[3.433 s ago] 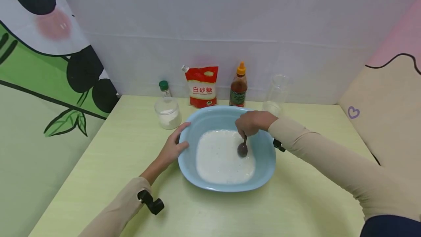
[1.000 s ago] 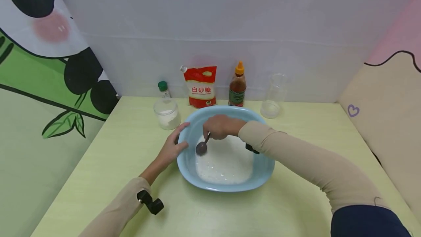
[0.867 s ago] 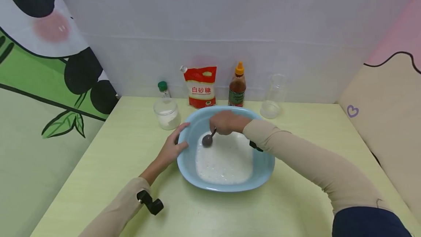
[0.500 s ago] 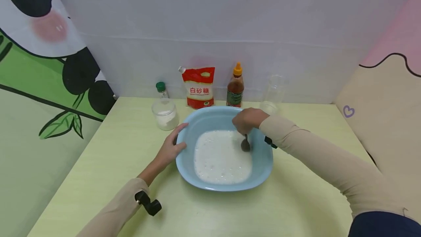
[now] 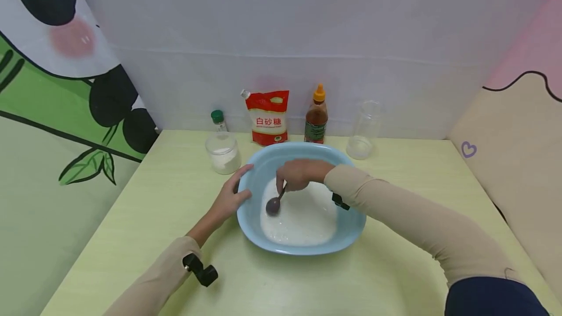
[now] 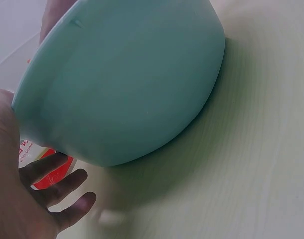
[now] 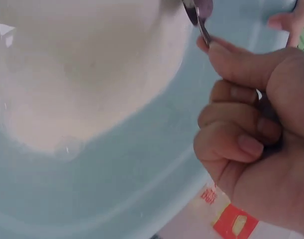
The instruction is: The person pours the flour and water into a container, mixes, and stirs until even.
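Observation:
A light-blue plastic basin (image 5: pixel 303 251) stands on the table, holding white milky liquid (image 5: pixel 307 221). My left hand (image 5: pixel 227 199) grips its left rim, with the thumb over the rim in the head view. From the left wrist view, the other fingers (image 6: pixel 67 186) spread beside the outer wall. My right hand (image 5: pixel 299 174) reaches over the basin and holds a metal spoon (image 5: pixel 273 207) by its handle, fingers curled round it in the right wrist view. The spoon's bowl is at the liquid's left side; how deep it dips is hard to tell.
Behind the basin stand a clear jar of white powder (image 5: pixel 225 157), a green-capped bottle (image 5: pixel 218 118), a red-and-white sugar pouch (image 5: pixel 269 120), a brown sauce bottle with an orange cap (image 5: pixel 316 118) and a tall clear glass (image 5: pixel 363 133). A backdrop (image 5: pixel 281 23) rises behind the table.
My right hand has swept the spoon across the basin, from the left to the right side and back to the left. The left hand and the basin stay in place.

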`<state>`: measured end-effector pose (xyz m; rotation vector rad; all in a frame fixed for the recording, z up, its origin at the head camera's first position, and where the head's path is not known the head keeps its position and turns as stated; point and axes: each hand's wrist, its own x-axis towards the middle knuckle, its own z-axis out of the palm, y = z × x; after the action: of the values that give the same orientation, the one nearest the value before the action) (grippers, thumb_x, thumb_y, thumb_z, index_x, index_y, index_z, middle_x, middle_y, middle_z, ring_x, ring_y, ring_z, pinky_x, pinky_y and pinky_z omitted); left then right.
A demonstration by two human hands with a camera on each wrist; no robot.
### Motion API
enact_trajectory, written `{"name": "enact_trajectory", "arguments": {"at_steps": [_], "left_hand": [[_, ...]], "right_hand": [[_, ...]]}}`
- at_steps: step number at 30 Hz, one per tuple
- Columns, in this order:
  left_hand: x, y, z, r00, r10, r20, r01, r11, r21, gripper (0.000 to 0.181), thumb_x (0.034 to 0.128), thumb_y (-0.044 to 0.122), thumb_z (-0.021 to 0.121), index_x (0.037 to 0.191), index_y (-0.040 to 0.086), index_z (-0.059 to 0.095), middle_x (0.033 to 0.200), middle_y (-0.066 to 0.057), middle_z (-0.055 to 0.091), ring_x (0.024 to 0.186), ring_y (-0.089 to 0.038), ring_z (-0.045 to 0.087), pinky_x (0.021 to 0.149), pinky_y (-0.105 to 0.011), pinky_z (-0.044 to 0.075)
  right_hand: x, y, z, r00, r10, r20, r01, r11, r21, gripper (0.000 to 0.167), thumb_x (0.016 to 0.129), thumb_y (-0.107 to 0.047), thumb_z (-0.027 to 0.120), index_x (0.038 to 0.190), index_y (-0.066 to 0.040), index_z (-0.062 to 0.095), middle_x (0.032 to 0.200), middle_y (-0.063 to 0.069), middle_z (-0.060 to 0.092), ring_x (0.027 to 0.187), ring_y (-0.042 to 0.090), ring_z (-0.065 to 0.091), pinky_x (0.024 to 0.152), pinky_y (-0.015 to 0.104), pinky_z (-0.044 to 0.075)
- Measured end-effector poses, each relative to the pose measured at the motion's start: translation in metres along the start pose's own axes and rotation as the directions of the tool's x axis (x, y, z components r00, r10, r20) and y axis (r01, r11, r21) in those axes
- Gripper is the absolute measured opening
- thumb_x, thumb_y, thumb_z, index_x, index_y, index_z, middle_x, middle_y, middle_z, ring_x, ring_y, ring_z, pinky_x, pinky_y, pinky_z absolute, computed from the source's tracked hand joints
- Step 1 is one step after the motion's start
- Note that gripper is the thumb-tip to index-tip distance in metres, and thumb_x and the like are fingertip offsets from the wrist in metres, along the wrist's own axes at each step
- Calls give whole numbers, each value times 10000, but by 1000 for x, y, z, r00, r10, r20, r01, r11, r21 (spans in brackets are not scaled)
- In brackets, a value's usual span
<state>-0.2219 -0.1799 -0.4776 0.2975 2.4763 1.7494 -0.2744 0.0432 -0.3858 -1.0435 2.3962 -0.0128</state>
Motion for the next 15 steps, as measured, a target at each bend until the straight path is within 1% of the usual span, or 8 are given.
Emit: {"name": "enact_trajectory", "arguments": {"at_steps": [2, 3, 6, 9, 11, 13, 14, 15], "left_hand": [[1, 0, 1, 1000, -9, 2, 9, 1000, -3, 719, 858, -37, 520, 1539, 133, 363, 1642, -162, 246, 1396, -427, 392, 1079, -559, 415], [1, -1, 1, 1000, -12, 2, 12, 1000, -7, 719, 857, -40, 519, 1537, 135, 366, 1640, -161, 251, 1392, -428, 397, 1076, -560, 418], [2, -1, 2, 1000, -10, 4, 10, 1000, -11, 717, 856, -38, 519, 1536, 134, 368, 1626, -171, 276, 1354, -430, 434, 1044, -542, 453], [2, 0, 3, 1000, 1, 3, -1, 1000, -8, 717, 853, -38, 519, 1534, 129, 371, 1614, -177, 293, 1322, -424, 456, 1010, -503, 483], [2, -1, 2, 1000, 8, 1, -8, 1000, -4, 715, 853, -41, 518, 1533, 127, 373, 1616, -173, 293, 1315, -417, 458, 1003, -481, 483], [2, -1, 2, 1000, 13, 0, -13, 1000, 0, 713, 855, -45, 514, 1533, 123, 372, 1618, -172, 287, 1310, -412, 457, 1003, -467, 478], [2, -2, 2, 1000, 12, -1, -12, 1000, 0, 711, 855, -47, 513, 1532, 124, 374, 1619, -168, 286, 1307, -409, 457, 1004, -465, 475], [2, -2, 1, 1000, 15, -1, -15, 1000, 1, 709, 856, -47, 510, 1531, 119, 374, 1618, -171, 286, 1304, -407, 457, 1005, -461, 474]], "right_hand": [[0, 7, -4, 997, 41, -69, -43, 998, -34, 254, 954, -111, 636, 1158, -207, 754, 1198, -24, 707, 1048, 176, 594, 970, 347, 498], [-1, 12, -5, 994, 67, -91, -71, 997, -42, 262, 953, -105, 630, 1165, -202, 749, 1199, -20, 708, 1043, 182, 591, 964, 356, 500], [-9, 30, -9, 981, 148, -129, -155, 987, -50, 251, 955, -112, 620, 1171, -181, 729, 1152, -11, 705, 998, 196, 567, 918, 360, 502], [-23, 46, -11, 966, 225, -123, -233, 971, -52, 178, 963, -130, 605, 1114, -146, 698, 1020, 6, 667, 913, 204, 544, 805, 337, 483], [-32, 53, -12, 956, 274, -103, -281, 958, -62, 107, 959, -143, 606, 1035, -137, 680, 916, 16, 610, 840, 207, 523, 727, 328, 443], [-41, 57, -13, 946, 316, -67, -321, 944, -73, 56, 946, -153, 605, 938, -136, 657, 843, 21, 559, 769, 207, 499, 667, 334, 404], [-45, 59, -13, 940, 337, -42, -340, 937, -80, 59, 938, -159, 609, 899, -144, 650, 827, 14, 553, 750, 201, 492, 656, 333, 396], [-48, 59, -13, 940, 341, -7, -339, 935, -99, 78, 932, -158, 613, 870, -141, 657, 800, 3, 547, 723, 189, 480, 642, 328, 392]]}}
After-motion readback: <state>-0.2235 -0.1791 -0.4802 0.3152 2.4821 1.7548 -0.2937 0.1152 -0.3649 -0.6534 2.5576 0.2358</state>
